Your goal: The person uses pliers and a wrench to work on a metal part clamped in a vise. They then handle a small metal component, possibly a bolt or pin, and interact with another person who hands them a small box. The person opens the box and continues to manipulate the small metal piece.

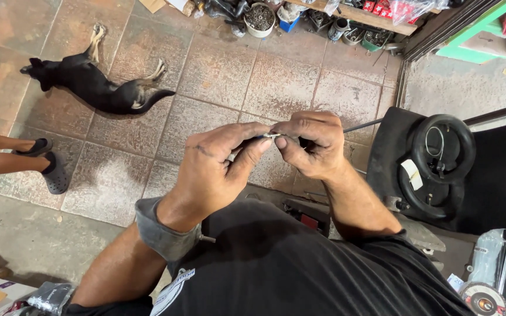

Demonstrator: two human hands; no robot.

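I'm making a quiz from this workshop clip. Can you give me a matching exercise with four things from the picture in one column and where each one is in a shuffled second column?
Things:
1. black dog
2. small metal piece
3. black inner tube
4. bucket of small parts

Places:
A. pinched between the fingertips of the left hand and right hand
B. at the top edge, near the cluttered wooden shelf
C. lying stretched out on the tiled floor, upper left
D. coiled on a dark surface at the right

Pairs: 1-C, 2-A, 3-D, 4-B
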